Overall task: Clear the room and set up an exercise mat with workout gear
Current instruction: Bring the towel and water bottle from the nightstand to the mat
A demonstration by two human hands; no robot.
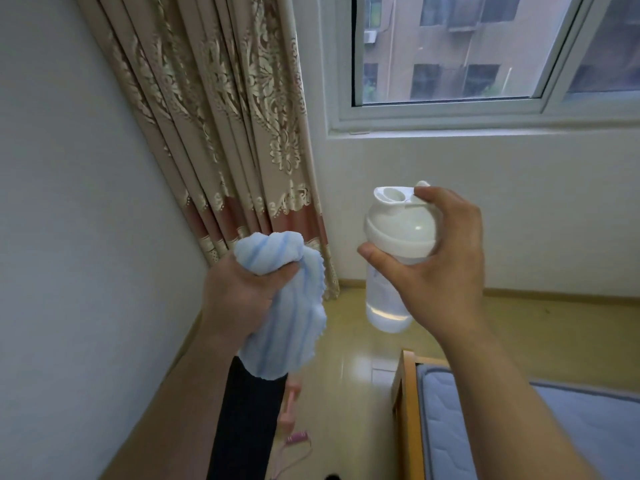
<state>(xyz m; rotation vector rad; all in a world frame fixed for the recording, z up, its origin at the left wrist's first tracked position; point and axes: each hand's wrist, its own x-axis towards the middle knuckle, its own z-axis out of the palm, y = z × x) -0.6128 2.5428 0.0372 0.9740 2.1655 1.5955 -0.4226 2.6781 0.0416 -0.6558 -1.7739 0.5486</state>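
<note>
Head view, both hands raised over the floor (346, 362) near a corner of the room. The left hand (239, 292) grips a bunched pale-blue striped towel (287, 330), fingers (277, 273) curled tightly round its middle, so that one end bulges above the fist and the scalloped edge hangs free below. The right hand (440, 268) holds a shaker bottle (398, 233) by its white lid, thumb and fingers wrapped round the collar and one fingertip resting on the flip cap; the translucent body hangs beneath with a shallow layer of clear liquid at the bottom. Below the towel lies a black exercise mat (246, 417), with pink workout gear (294, 439) just beside it, too blurred to identify further. A bed (519, 431) with a blue quilted mattress occupies the lower right; a patterned curtain (225, 116) and a window (450, 46) lie behind. Handling, as a judgement: the towel is soft, light and unbreakable, may be held anywhere and dropped or draped without care. The bottle is probably light, being nearly empty, with a smooth, rigid plastic wall. A hold on the lid depends on the lid being screwed tight, so a grasp round the body would be safer, and it should be set down upright with the cap closed. Faint marks show on the bottle wall, but no brand, label or writing is legible anywhere.
</note>
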